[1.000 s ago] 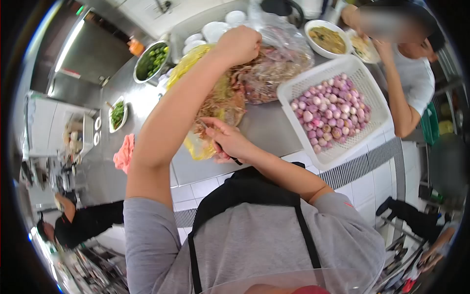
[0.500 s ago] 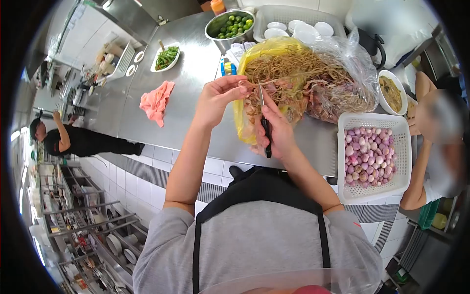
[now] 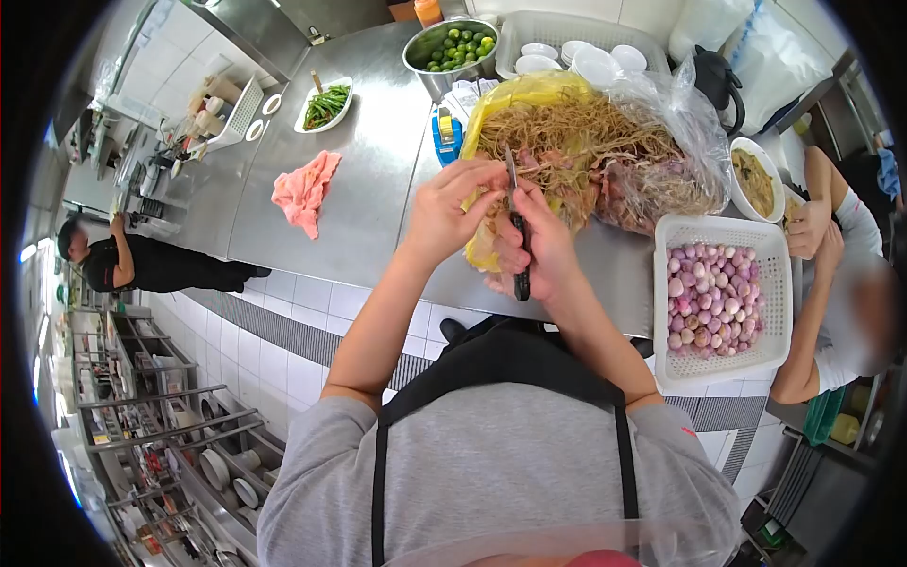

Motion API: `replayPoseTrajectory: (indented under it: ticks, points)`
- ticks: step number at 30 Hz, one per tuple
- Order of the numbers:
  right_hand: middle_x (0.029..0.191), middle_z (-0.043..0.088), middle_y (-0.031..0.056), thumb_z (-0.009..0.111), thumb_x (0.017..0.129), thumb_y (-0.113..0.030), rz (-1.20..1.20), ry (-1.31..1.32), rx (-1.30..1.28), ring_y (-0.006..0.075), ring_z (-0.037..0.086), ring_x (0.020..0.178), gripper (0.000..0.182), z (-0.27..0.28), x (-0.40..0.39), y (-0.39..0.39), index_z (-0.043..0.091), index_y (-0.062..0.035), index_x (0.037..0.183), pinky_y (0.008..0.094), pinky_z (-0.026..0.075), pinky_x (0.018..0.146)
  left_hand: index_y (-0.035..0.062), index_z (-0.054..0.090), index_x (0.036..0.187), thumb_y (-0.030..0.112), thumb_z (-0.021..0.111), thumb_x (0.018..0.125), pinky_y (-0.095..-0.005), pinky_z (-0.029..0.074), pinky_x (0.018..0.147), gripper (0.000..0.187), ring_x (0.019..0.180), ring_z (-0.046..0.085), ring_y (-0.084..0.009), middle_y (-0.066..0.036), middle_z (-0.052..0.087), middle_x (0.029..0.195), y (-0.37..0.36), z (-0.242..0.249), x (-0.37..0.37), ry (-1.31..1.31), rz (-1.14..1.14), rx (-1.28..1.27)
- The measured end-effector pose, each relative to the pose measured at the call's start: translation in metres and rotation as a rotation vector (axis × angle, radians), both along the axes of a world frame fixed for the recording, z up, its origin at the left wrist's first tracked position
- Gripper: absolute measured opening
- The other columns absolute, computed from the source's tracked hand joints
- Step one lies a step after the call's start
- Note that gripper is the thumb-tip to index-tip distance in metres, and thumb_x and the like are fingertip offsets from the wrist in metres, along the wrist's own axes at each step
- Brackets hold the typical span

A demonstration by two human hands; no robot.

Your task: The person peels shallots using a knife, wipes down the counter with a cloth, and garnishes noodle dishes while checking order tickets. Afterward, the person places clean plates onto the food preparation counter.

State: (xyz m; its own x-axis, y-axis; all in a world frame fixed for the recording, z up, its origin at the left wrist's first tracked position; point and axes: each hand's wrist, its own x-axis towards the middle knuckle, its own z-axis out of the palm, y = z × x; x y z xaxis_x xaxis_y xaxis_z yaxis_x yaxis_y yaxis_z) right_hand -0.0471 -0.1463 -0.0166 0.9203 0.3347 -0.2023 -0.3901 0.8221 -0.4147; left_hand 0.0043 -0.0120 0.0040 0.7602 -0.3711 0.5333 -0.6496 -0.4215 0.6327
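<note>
My right hand (image 3: 543, 244) is wrapped round the black handle of a small knife (image 3: 520, 236), its blade pointing away from me. Close beside it, my left hand (image 3: 452, 210) has thumb and fingers pinched near the blade; what they hold is too small to make out. Both hands are over the near left edge of a yellow plastic bag (image 3: 488, 102) full of dry roots and stalks (image 3: 567, 132). A clear plastic bag (image 3: 661, 184) with more reddish stalks lies to its right. Peeled purple shallots (image 3: 713, 298) fill a white perforated basket (image 3: 777, 326) at the right.
Beyond stand a steel bowl (image 3: 416, 61) of green limes and a basket (image 3: 590, 21) of white dishes. A blue tape dispenser (image 3: 446, 134), pink cloth (image 3: 307, 192) and plate of green chillies (image 3: 326, 106) lie left. One person (image 3: 142, 260) stands left, another (image 3: 803, 364) right.
My left hand has moved right and down, closer to the knife. The person at the left has lowered an arm, and the right person's hands have come together.
</note>
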Motion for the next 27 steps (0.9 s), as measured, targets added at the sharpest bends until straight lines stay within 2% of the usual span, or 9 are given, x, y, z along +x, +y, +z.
replayPoseTrajectory:
  ticks: [3,5,6,8,12,15,21,25,27]
  points:
    - [0.053,0.039,0.0009,0.040,0.090,-0.028,0.078,-0.015,0.094,0.0080,0.032,0.032,0.017,-0.005,0.002,-0.005,0.040,-0.0217,0.106,0.0216,0.025,0.029,-0.0012,0.059,0.099,-0.001,0.062,0.073,-0.0256,0.047,0.075,0.026,0.082,0.059,-0.0160,-0.006,0.059,0.096,0.003,-0.004,0.002,-0.137,-0.119,0.070]
    - [0.052,0.038,0.0007,0.040,0.090,-0.028,0.084,-0.046,0.083,0.0079,0.032,0.032,0.017,-0.004,0.001,-0.005,0.040,-0.0208,0.106,0.0216,0.026,0.029,-0.0003,0.055,0.106,0.001,0.057,0.077,-0.0260,0.047,0.076,0.029,0.086,0.058,-0.0161,-0.006,0.057,0.101,0.007,-0.022,0.006,0.389,-0.259,-0.429]
    - [0.052,0.038,0.0005,0.040,0.090,-0.027,0.090,-0.078,0.072,0.0078,0.032,0.032,0.017,-0.002,-0.001,-0.005,0.040,-0.0198,0.106,0.0216,0.026,0.028,-0.0003,0.055,0.106,0.001,0.057,0.077,-0.0260,0.047,0.076,0.029,0.086,0.058,-0.0161,-0.006,0.057,0.101,0.007,-0.026,0.006,0.390,-0.258,-0.430]
    - [0.052,0.039,0.0006,0.040,0.090,-0.027,0.063,-0.109,0.025,0.0078,0.032,0.032,0.017,0.002,-0.004,-0.003,0.040,-0.0189,0.106,0.0215,0.027,0.028,0.0003,0.050,0.113,0.005,0.052,0.082,-0.0268,0.046,0.078,0.031,0.091,0.056,-0.0148,-0.006,0.057,0.102,0.008,-0.032,0.006,0.857,-0.400,-0.907]
    - [0.052,0.040,0.0011,0.040,0.090,-0.024,-0.005,-0.161,-0.132,0.0077,0.032,0.032,0.017,-0.002,-0.002,-0.006,0.040,-0.0170,0.106,0.0206,0.028,0.029,-0.0004,0.047,0.115,0.010,0.048,0.086,-0.0268,0.046,0.078,0.031,0.092,0.055,-0.0137,-0.007,0.057,0.101,-0.006,-0.024,-0.003,0.762,-0.281,-0.939]
    - [0.052,0.041,0.0016,0.040,0.090,-0.022,0.001,-0.267,-0.223,0.0072,0.033,0.032,0.017,0.003,-0.002,-0.006,0.040,-0.0171,0.106,0.0200,0.027,0.029,-0.0020,0.046,0.115,0.010,0.047,0.086,-0.0272,0.046,0.077,0.032,0.090,0.056,-0.0139,-0.009,0.056,0.102,0.001,-0.024,0.000,0.696,-0.258,-0.735]
    - [0.052,0.042,0.0017,0.040,0.090,-0.022,-0.141,-0.160,-0.113,0.0069,0.033,0.032,0.017,0.002,0.001,-0.013,0.042,-0.0142,0.105,0.0195,0.027,0.030,-0.0003,0.048,0.112,0.004,0.050,0.083,-0.0240,0.049,0.073,0.030,0.082,0.059,-0.0155,-0.009,0.059,0.096,0.009,-0.008,0.003,0.931,-0.285,-1.057]
    - [0.052,0.042,0.0003,0.040,0.090,-0.022,-0.064,-0.120,-0.423,0.0065,0.034,0.034,0.038,0.003,0.000,-0.007,0.033,-0.0140,0.127,0.0193,0.029,0.032,-0.0017,0.049,0.111,-0.001,0.054,0.079,-0.0244,0.049,0.075,0.032,0.083,0.059,-0.0159,-0.010,0.059,0.095,0.002,-0.004,0.000,0.934,-0.279,-1.076]
    - [0.053,0.041,-0.0006,0.039,0.091,-0.022,-0.015,-0.183,-0.388,0.0060,0.034,0.036,0.045,0.009,-0.004,-0.005,0.026,-0.0143,0.133,0.0189,0.030,0.034,-0.0019,0.050,0.110,-0.002,0.055,0.079,-0.0241,0.048,0.075,0.032,0.083,0.059,-0.0158,-0.010,0.059,0.094,-0.002,-0.007,0.000,0.900,-0.258,-1.055]
